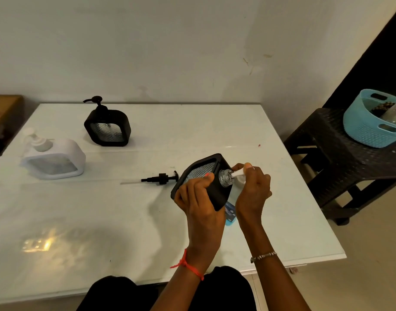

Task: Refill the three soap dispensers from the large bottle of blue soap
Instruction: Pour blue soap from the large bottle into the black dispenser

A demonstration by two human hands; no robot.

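Note:
My left hand [198,196] grips a black soap dispenser [215,176] with a clear ribbed window, tilted so its open clear neck [226,178] points right. My right hand [253,189] holds the blue soap bottle [230,212], whose white nozzle sits at that neck; my hand hides most of the bottle. The removed black pump [161,178] lies on the table to the left. A second black dispenser [107,127] and a white dispenser [54,158] stand at the far left, pumps on.
The white table [102,221] runs to the wall. A dark wicker stool [349,158] stands to the right, carrying a light blue basket [370,129]. A wooden piece [4,108] shows at the far left.

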